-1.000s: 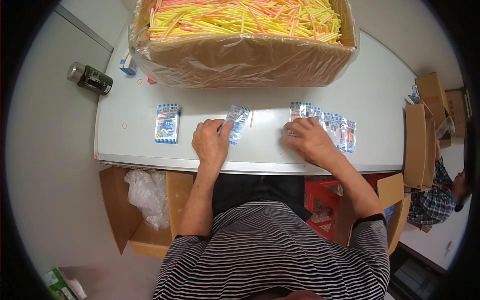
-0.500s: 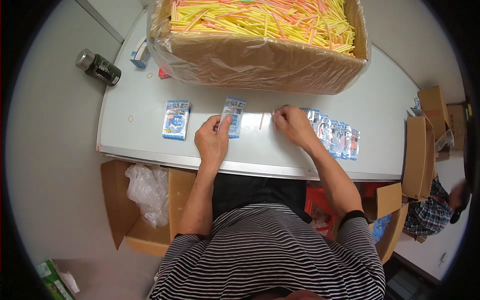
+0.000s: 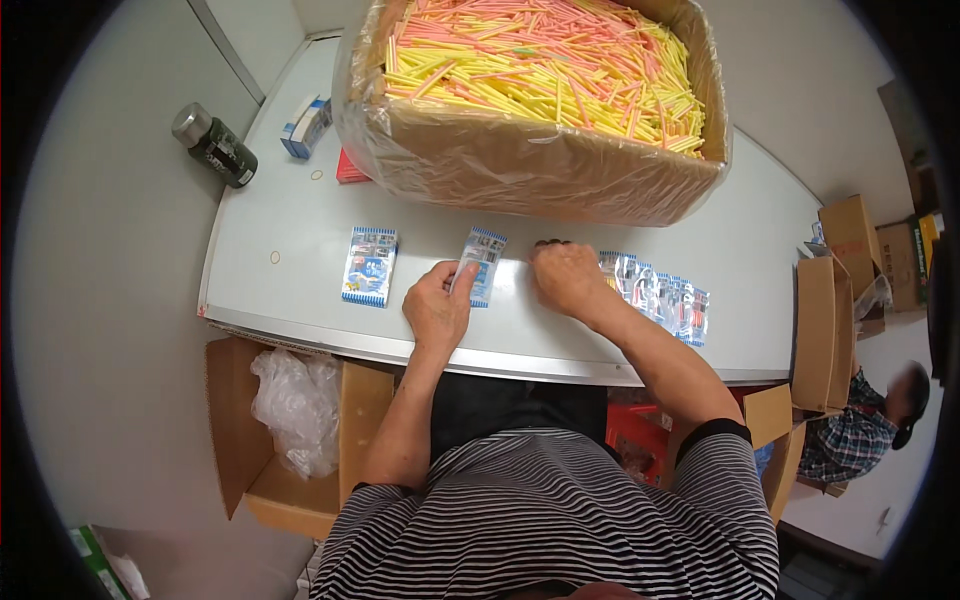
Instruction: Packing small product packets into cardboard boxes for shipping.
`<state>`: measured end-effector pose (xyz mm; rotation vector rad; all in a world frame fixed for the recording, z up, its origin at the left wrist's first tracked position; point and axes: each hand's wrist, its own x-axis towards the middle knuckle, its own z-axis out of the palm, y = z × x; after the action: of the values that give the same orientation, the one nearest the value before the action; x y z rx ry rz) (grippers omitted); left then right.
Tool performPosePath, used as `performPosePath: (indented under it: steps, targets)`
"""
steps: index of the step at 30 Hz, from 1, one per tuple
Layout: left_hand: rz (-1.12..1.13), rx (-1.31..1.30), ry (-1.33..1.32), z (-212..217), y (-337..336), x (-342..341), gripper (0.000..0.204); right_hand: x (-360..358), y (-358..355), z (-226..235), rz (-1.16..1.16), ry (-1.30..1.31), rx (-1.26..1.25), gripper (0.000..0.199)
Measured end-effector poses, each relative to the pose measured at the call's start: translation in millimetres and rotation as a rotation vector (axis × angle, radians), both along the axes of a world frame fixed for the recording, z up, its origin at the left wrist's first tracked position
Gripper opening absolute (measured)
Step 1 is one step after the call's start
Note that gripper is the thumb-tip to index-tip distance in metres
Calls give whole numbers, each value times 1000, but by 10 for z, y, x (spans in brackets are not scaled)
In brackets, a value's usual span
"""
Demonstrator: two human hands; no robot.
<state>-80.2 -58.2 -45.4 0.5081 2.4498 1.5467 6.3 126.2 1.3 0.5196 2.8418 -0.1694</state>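
Observation:
My left hand (image 3: pixel 438 308) pinches a clear plastic packet (image 3: pixel 484 262) with blue striped ends between thumb and fingers, just above the white table. To its right, my right hand (image 3: pixel 566 278) rests low over the tabletop with its fingers curled under. Whatever those fingers hold is hidden beneath the hand. Beside the right wrist lies an overlapping row of similar packets (image 3: pixel 655 295), some showing reddish sticks inside. Another packet or small stack of packets (image 3: pixel 369 266) lies to the left of my left hand.
A large plastic-lined carton (image 3: pixel 540 165) of yellow and pink sticks (image 3: pixel 560 70) stands at the back. A dark flask (image 3: pixel 217 147), a small blue-white box (image 3: pixel 306 128) and a red box (image 3: pixel 351 167) are at left. Open cartons (image 3: pixel 825 330) flank the table; a person (image 3: pixel 850 435) is at far right.
My right hand has moved left toward the held packet and covers the spot where thin reddish sticks lay on the table. My left hand still holds its packet. The whole view has shifted slightly.

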Motion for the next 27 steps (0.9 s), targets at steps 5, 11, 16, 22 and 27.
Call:
performPosePath:
  steps: [5, 11, 16, 22, 27]
  targets:
    - [-4, 47, 0, 20, 18, -10, 30, 226, 161, 210, 105, 190, -259, 25]
    - [10, 60, 44, -64, -38, -16, 28, 371, -22, 1409, 112, 383, -931, 20]
    - [2, 55, 49, -15, -32, -19, 28, -686, 898, 1984, 312, 847, 13, 16]
    - [21, 128, 95, -16, -24, 17, 20, -1837, 1544, 2219, 353, 576, 258, 34]
    - [4, 144, 148, 2, -40, 10, 20, -2087, 1544, 2033, 323, 443, 404, 34]
